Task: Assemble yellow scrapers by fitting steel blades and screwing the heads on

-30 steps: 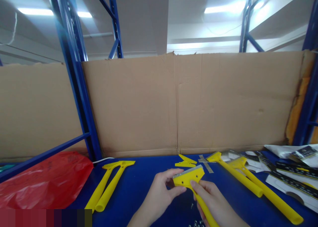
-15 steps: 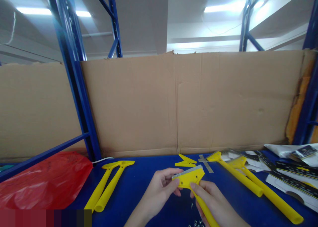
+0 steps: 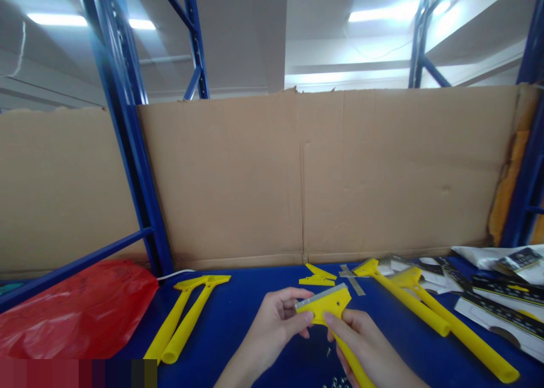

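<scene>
Above a blue table (image 3: 246,289), the left hand (image 3: 274,323) pinches the head of a yellow scraper (image 3: 328,307) whose handle the right hand (image 3: 366,337) grips; assembly looks partly done, metal strip (image 3: 326,295) along the head, small screws (image 3: 335,383) and yellow plates (image 3: 317,281) lying loose.

Rel. to held scraper (image 3: 329,306): 2 scrapers (image 3: 189,320) L, bag (image 3: 85,308) further L; 2 more (image 3: 408,297) R, pkgs (image 3: 493,314) further R; cardbd (image 3: 238,184) behind.
</scene>
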A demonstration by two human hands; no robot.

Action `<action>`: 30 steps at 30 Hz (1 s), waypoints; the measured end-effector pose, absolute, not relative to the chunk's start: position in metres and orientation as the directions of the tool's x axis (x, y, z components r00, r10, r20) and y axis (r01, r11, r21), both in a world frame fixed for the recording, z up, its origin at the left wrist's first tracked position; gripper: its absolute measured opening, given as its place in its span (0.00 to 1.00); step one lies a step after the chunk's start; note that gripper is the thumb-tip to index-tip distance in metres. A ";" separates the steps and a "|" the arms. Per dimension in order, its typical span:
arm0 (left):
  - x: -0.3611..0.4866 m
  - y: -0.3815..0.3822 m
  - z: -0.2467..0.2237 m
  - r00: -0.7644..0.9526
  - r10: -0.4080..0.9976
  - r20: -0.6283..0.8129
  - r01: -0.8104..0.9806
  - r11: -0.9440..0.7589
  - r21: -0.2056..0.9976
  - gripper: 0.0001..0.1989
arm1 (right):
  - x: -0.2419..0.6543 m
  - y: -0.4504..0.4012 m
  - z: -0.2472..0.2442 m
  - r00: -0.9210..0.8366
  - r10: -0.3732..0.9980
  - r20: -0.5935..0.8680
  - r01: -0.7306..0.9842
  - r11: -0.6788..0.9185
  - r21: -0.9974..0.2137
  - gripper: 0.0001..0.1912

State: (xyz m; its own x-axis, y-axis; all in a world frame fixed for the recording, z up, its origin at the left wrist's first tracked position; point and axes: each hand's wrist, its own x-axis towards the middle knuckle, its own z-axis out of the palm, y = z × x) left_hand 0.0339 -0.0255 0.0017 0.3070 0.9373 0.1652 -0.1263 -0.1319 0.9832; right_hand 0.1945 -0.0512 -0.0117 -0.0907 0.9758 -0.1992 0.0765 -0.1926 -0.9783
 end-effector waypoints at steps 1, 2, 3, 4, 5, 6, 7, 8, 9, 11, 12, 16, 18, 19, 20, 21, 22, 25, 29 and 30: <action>0.034 -0.026 0.003 0.305 0.939 0.158 -0.123 -0.126 0.984 0.24 | 0.194 -0.051 -0.012 -0.091 0.977 -0.193 0.070 -0.187 -0.980 0.19; 0.034 -0.027 0.004 0.301 0.941 0.153 -0.121 -0.121 0.985 0.24 | 0.194 -0.052 -0.012 -0.093 0.978 -0.185 0.063 -0.179 -0.982 0.20; 0.034 -0.028 0.006 0.298 0.943 0.148 -0.121 -0.117 0.986 0.23 | 0.194 -0.052 -0.012 -0.097 0.979 -0.178 0.059 -0.173 -0.983 0.20; 0.035 -0.029 0.007 0.295 0.945 0.144 -0.122 -0.112 0.986 0.23 | 0.195 -0.052 -0.013 -0.103 0.980 -0.173 0.057 -0.168 -0.984 0.20; 0.034 -0.029 0.008 0.293 0.946 0.141 -0.125 -0.108 0.986 0.23 | 0.195 -0.051 -0.013 -0.111 0.979 -0.170 0.057 -0.165 -0.985 0.21; 0.034 -0.030 0.009 0.294 0.946 0.139 -0.126 -0.106 0.986 0.24 | 0.195 -0.051 -0.014 -0.116 0.979 -0.167 0.056 -0.162 -0.985 0.21; 0.034 -0.030 0.010 0.293 0.946 0.138 -0.127 -0.105 0.986 0.24 | 0.195 -0.050 -0.014 -0.122 0.979 -0.164 0.054 -0.158 -0.986 0.21; 0.034 -0.030 0.010 0.292 0.946 0.138 -0.126 -0.105 0.986 0.24 | 0.196 -0.050 -0.015 -0.127 0.979 -0.160 0.052 -0.154 -0.987 0.22; 0.033 -0.030 0.010 0.290 0.947 0.138 -0.124 -0.105 0.987 0.25 | 0.196 -0.049 -0.015 -0.133 0.979 -0.155 0.049 -0.150 -0.987 0.22; 0.033 -0.030 0.009 0.286 0.949 0.133 -0.122 -0.102 0.987 0.25 | 0.196 -0.048 -0.016 -0.140 0.979 -0.149 0.049 -0.144 -0.988 0.22; 0.032 -0.030 0.009 0.286 0.950 0.129 -0.121 -0.098 0.988 0.25 | 0.196 -0.048 -0.016 -0.139 0.979 -0.150 0.055 -0.144 -0.988 0.22; 0.032 -0.030 0.009 0.288 0.950 0.118 -0.120 -0.086 0.989 0.24 | 0.195 -0.048 -0.016 -0.117 0.979 -0.167 0.087 -0.157 -0.984 0.23; 0.033 -0.030 0.009 0.290 0.949 0.121 -0.128 -0.087 0.988 0.24 | 0.195 -0.049 -0.015 -0.118 0.978 -0.169 0.095 -0.159 -0.983 0.23; 0.033 -0.030 0.008 0.291 0.949 0.122 -0.132 -0.086 0.987 0.24 | 0.195 -0.049 -0.015 -0.122 0.978 -0.168 0.098 -0.157 -0.983 0.23; 0.033 -0.029 0.008 0.291 0.949 0.122 -0.136 -0.085 0.987 0.24 | 0.195 -0.049 -0.015 -0.126 0.978 -0.167 0.102 -0.155 -0.983 0.22; 0.033 -0.029 0.007 0.289 0.950 0.121 -0.139 -0.083 0.987 0.25 | 0.196 -0.049 -0.015 -0.127 0.978 -0.166 0.105 -0.153 -0.983 0.22; 0.033 -0.029 0.007 0.285 0.951 0.117 -0.139 -0.080 0.987 0.26 | 0.196 -0.049 -0.015 -0.128 0.978 -0.167 0.107 -0.154 -0.982 0.22; 0.034 -0.028 0.006 0.263 0.960 0.099 -0.128 -0.067 0.989 0.29 | 0.196 -0.048 -0.016 -0.121 0.977 -0.174 0.104 -0.162 -0.981 0.22; 0.037 -0.029 0.007 0.232 0.969 0.089 -0.114 -0.063 0.991 0.29 | 0.197 -0.047 -0.018 -0.111 0.979 -0.173 0.093 -0.163 -0.982 0.21; 0.037 -0.029 0.008 0.228 0.970 0.089 -0.113 -0.064 0.992 0.29 | 0.197 -0.047 -0.018 -0.112 0.979 -0.172 0.089 -0.162 -0.983 0.21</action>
